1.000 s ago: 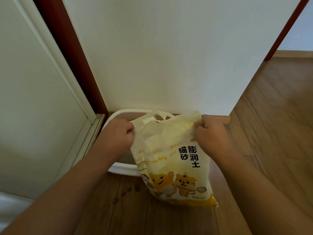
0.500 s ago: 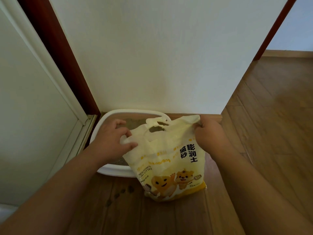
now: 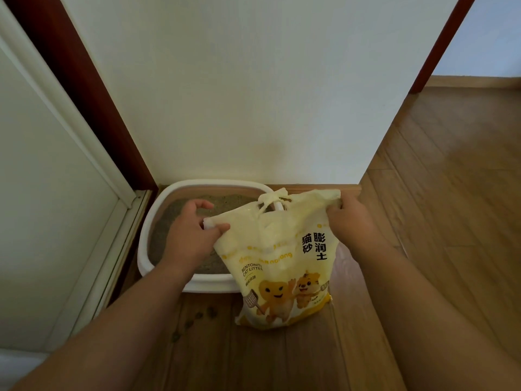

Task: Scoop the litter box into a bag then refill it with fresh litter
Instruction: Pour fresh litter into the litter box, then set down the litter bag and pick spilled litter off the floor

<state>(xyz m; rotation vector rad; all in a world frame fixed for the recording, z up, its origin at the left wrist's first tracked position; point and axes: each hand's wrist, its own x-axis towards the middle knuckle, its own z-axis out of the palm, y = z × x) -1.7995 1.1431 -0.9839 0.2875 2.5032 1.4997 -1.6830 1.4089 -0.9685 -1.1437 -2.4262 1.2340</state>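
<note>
Yellow plastic dominates the lower centre of the head view: a pale yellow litter bag point(image 3: 284, 266) printed with two cartoon tigers, Chinese characters and "BENTONITE CAT LITTER" stands upright on the wooden plank floor point(image 3: 437, 221). Its bottom rests on the boards just in front of the right end of a white oval plastic litter box point(image 3: 146, 235), and its upper part overlaps the box's right side in the frame. The bag's tied loop handle rises at its top edge.

The left hand point(image 3: 194, 235), centre left, pinches the bag's upper left corner between thumb and curled fingers, hovering over the grey-brown litter point(image 3: 169, 224) that fills the box. The right hand point(image 3: 352, 218), centre right, grips the bag's upper right corner with fingers curled into the plastic. Both bare forearms reach in from the bottom corners of the frame.

The litter box sits on the floor against a white wall point(image 3: 253, 94), beside a dark red door frame point(image 3: 81, 88) at upper left. A few dark spots point(image 3: 197, 317) mark the boards just below the box, left of the bag.
</note>
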